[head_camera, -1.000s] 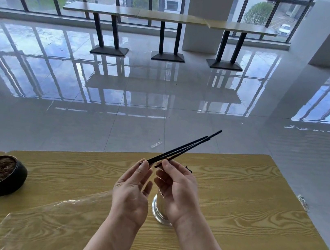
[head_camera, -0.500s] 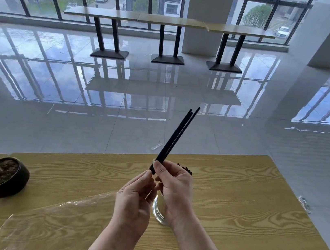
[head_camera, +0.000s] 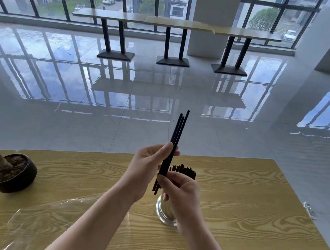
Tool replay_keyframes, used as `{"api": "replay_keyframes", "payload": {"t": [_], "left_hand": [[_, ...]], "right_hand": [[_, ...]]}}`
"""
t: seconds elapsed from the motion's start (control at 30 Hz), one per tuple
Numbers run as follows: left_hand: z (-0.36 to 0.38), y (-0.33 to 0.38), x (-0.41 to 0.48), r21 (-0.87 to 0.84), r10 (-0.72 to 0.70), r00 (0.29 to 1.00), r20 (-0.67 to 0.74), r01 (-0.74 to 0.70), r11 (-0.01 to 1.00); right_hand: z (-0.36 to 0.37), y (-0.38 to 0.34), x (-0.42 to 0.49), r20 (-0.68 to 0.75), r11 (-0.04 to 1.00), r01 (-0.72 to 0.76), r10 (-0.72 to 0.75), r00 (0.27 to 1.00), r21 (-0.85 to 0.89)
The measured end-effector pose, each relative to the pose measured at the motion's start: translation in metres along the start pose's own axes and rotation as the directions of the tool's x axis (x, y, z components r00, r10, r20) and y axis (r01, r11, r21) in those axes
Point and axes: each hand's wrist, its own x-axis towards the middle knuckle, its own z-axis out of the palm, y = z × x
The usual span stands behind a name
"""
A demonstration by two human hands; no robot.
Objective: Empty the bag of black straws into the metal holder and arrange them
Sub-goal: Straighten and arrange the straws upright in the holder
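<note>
Three black straws [head_camera: 177,133] stand almost upright above the table, held by both hands. My left hand [head_camera: 144,171] pinches them near the middle with thumb and fingers. My right hand [head_camera: 181,193] grips their lower part. Behind my right hand stands the shiny metal holder [head_camera: 165,212], partly hidden, with a bunch of black straws [head_camera: 184,169] sticking out of its top. The clear plastic bag [head_camera: 55,222] lies flat on the wooden table [head_camera: 252,223] at the lower left.
A small black pot [head_camera: 12,174] with soil and a cut stump sits at the table's left. A crumpled bit of wrapper [head_camera: 309,210] lies off the table's right edge. Beyond the far edge is glossy tiled floor with bar tables by the windows.
The straws have swung from slanting right to nearly upright. My left hand has moved up to pinch them, and my right hand has slid lower. More of the holder's straws show now.
</note>
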Motion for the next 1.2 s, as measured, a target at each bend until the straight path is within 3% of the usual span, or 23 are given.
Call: {"api": "replay_keyframes", "payload": {"t": [0.2, 0.27, 0.37, 0.5, 0.67, 0.77, 0.87, 1.0, 1.2], "left_hand": [[0.004, -0.009, 0.003, -0.198, -0.072, 0.996, -0.048, 0.061, 0.978], [0.002, -0.014, 0.002, -0.219, -0.055, 0.996, -0.065, 0.04, 0.975], [0.003, -0.022, 0.003, -0.105, -0.026, 0.996, -0.08, 0.017, 0.994], [0.01, -0.03, 0.007, -0.014, -0.026, 0.999, 0.037, 0.026, 1.0], [0.018, -0.038, 0.013, -0.047, -0.013, 0.993, 0.12, 0.018, 0.999], [0.013, -0.049, 0.015, -0.057, -0.01, 0.999, -0.05, 0.007, 0.998], [0.004, -0.065, 0.015, 0.064, 0.006, 0.974, -0.227, 0.009, 0.998], [-0.003, -0.083, 0.013, 0.131, 0.013, 0.962, -0.271, 0.024, 0.991], [-0.009, -0.101, 0.014, 0.145, -0.062, 0.934, -0.352, 0.12, 0.982]], "right_hand": [[-0.014, -0.006, 0.007, 0.137, 0.949, 0.005, 0.04, 0.99, -0.314], [-0.028, -0.018, 0.015, 0.109, 0.907, 0.024, 0.024, 0.994, -0.421], [-0.051, -0.044, 0.029, 0.022, 0.935, 0.091, -0.089, 0.996, -0.342], [-0.055, -0.068, 0.045, 0.115, 0.93, 0.233, -0.208, 0.971, -0.283], [-0.061, -0.074, 0.051, 0.099, 0.791, 0.355, -0.355, 0.93, -0.498], [-0.079, -0.076, 0.052, -0.001, 0.767, 0.352, -0.418, 0.908, -0.537], [-0.085, -0.066, 0.05, -0.02, 0.73, 0.305, -0.4, 0.916, -0.612], [-0.085, -0.048, 0.049, -0.049, 0.783, 0.232, -0.317, 0.947, -0.577], [-0.073, -0.024, 0.063, -0.018, 0.741, 0.179, -0.249, 0.968, -0.647]]}}
